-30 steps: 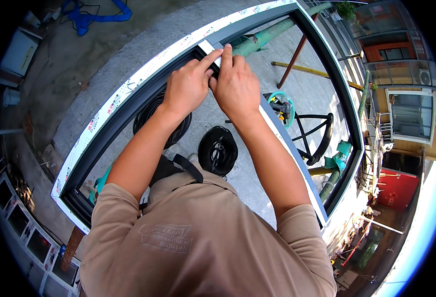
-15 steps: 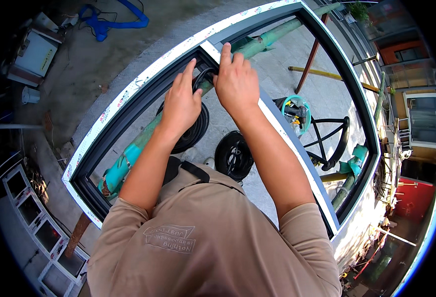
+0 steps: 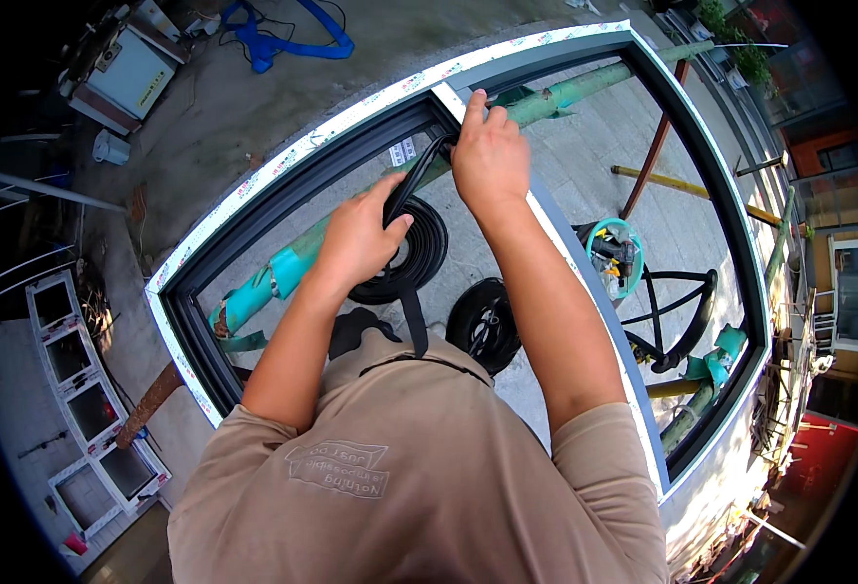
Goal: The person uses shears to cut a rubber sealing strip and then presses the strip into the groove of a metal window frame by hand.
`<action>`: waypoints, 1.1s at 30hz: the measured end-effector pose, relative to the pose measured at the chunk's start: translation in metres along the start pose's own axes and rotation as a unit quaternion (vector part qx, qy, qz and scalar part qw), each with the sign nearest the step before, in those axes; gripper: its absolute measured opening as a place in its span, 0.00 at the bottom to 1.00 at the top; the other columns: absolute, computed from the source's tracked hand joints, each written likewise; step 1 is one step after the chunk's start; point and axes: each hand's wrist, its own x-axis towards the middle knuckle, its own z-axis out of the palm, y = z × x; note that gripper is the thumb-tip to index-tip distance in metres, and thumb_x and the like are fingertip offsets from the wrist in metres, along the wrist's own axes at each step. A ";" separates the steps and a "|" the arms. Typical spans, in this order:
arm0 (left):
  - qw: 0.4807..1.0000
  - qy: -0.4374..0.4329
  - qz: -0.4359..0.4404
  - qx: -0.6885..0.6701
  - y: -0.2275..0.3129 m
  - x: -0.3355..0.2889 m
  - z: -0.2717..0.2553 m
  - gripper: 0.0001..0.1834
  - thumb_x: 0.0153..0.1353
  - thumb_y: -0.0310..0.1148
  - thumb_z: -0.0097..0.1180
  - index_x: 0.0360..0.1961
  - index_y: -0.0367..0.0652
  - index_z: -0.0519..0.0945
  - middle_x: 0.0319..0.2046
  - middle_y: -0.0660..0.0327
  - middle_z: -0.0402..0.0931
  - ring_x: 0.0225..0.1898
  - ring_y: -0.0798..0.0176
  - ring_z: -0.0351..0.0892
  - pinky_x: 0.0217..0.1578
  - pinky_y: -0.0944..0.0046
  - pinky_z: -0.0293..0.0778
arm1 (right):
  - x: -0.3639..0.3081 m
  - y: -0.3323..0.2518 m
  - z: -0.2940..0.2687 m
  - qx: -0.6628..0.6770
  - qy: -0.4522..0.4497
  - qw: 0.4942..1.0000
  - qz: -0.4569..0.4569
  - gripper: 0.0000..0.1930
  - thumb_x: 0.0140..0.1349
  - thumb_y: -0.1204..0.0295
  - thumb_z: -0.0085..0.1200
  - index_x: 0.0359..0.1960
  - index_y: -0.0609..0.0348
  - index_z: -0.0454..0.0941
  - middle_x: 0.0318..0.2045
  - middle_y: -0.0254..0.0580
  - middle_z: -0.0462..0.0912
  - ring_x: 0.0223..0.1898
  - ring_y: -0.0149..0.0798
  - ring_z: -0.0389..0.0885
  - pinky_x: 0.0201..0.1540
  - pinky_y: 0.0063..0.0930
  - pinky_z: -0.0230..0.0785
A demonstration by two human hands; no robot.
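Observation:
A large window frame (image 3: 283, 161) with dark grooves and white printed film lies flat before me. My left hand (image 3: 363, 238) is closed round a black rubber strip (image 3: 417, 180). This strip rises to the corner where the middle bar (image 3: 577, 263) meets the far side. There my right hand (image 3: 492, 161) grips over the bar, index finger stretched along it and thumb beside the strip's upper end. What lies under its palm is hidden. Below the frame opening, a coil of black strip (image 3: 434, 238) lies near my left hand, partly covered by it.
Green-wrapped poles (image 3: 288, 273) run beneath the frame. A turquoise bucket of tools (image 3: 640, 277) and a black round container (image 3: 463, 321) stand on the ground below. A white cabinet (image 3: 122, 78) is at far left, smaller panelled frames (image 3: 88, 409) at lower left.
My left hand has drawn back from the corner toward me and closed round the strip, which is now stretched between the hands. The right hand stays at the bar. The whole view has shifted.

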 end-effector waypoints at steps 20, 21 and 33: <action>0.996 -0.020 -0.088 -0.005 -0.002 -0.053 -0.010 0.31 0.84 0.45 0.57 0.81 0.44 0.76 0.58 0.32 0.88 0.62 0.25 0.86 0.64 0.39 0.80 | -0.001 0.003 0.010 0.006 0.028 1.000 -0.008 0.33 0.77 0.67 0.55 0.81 0.64 0.72 0.53 0.47 0.85 0.51 0.48 0.88 0.49 0.44 0.82; 0.997 0.009 -0.074 -0.017 -0.006 -0.051 -0.010 0.30 0.84 0.46 0.56 0.80 0.43 0.77 0.58 0.32 0.88 0.61 0.25 0.86 0.63 0.38 0.80 | 0.000 0.001 0.010 0.010 0.030 0.999 -0.009 0.32 0.77 0.67 0.55 0.81 0.64 0.72 0.54 0.47 0.85 0.52 0.49 0.88 0.49 0.44 0.82; 0.995 0.069 -0.055 0.039 -0.023 0.041 -0.030 0.28 0.85 0.47 0.51 0.66 0.31 0.86 0.53 0.31 0.89 0.60 0.26 0.87 0.63 0.38 0.79 | 0.000 0.004 -0.005 0.024 0.003 1.000 -0.009 0.44 0.67 0.59 0.73 0.81 0.66 0.71 0.54 0.51 0.85 0.54 0.52 0.89 0.54 0.45 0.84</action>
